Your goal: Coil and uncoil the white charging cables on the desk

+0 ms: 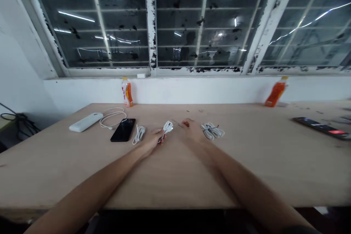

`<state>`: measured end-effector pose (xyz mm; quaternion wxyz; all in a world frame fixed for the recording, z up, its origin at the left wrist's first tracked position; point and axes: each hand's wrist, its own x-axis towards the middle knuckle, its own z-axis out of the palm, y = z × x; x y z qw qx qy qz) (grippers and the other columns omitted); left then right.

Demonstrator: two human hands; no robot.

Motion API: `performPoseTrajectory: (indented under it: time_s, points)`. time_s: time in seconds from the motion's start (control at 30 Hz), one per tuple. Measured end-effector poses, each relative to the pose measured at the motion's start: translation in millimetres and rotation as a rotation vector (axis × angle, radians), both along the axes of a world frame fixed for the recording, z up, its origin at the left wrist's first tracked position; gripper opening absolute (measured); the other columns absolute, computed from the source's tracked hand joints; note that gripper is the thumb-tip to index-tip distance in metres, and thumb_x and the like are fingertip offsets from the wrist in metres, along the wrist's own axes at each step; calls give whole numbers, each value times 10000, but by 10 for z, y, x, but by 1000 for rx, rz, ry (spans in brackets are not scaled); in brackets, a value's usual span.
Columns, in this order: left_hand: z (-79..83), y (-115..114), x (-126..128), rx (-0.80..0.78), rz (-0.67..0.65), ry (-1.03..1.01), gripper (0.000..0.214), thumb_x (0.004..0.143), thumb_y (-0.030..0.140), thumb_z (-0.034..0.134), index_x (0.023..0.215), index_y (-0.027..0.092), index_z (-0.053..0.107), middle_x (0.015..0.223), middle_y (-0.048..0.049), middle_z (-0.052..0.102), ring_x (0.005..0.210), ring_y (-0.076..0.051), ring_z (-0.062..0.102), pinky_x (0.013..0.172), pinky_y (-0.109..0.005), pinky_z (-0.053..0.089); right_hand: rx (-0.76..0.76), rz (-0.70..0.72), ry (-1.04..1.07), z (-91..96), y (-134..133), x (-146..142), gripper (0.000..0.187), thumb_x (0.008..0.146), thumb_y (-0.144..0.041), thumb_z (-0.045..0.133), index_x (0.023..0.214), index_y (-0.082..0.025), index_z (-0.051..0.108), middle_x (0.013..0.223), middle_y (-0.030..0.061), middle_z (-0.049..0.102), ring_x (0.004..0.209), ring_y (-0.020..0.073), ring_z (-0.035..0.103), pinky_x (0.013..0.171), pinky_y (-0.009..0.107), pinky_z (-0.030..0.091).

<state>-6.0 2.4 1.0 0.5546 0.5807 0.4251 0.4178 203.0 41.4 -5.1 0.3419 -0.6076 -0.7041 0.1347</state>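
Note:
My left hand (155,138) is closed round a coiled white cable (167,127), whose loops stick out past the fingers above the table. Across from it, my right hand (190,127) has its fingertips pinched on a thin dark twist tie (177,122), which points toward the coil. A second small white cable bundle (139,134) lies just left of my left hand. To the right of my right hand rests a larger white cable coil (211,131), bound round its middle with a dark tie (213,128).
Left on the wooden table (170,175) lie a black phone (124,130) and a white power bank (86,122) with a loose white cable (105,117). Orange drink bottles stand at the back left (127,93) and back right (275,93). Another phone (319,127) lies far right.

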Motion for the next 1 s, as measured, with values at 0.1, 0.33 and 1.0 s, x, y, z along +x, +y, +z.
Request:
performPoseTrajectory:
  time_s: [0.1,0.33,1.0]
  points:
    - [27,-33,24,-72,-45,-151,368,711,419,634,941,136,587,690,26,495,518,-66,393,494,-198,294,-74,198,376,-20,-126,-210,173,808,-297,545,923,-177,593,865,46,683,683,150,617,586,257,479]
    - [-29,-6,24,7,-14,-142,368,720,490,640,776,133,569,683,6,512,523,-77,412,495,-213,322,-229,359,648,8,-307,-426,202,703,-303,666,829,-177,570,718,13,655,648,139,595,535,232,474]
    - [-29,-106,14,686,-69,833,263,894,148,312,994,140,555,887,-94,671,777,-190,620,754,-314,476,-456,237,556,-50,-440,-638,242,848,-196,472,616,-174,537,539,-11,559,424,86,507,408,198,399]
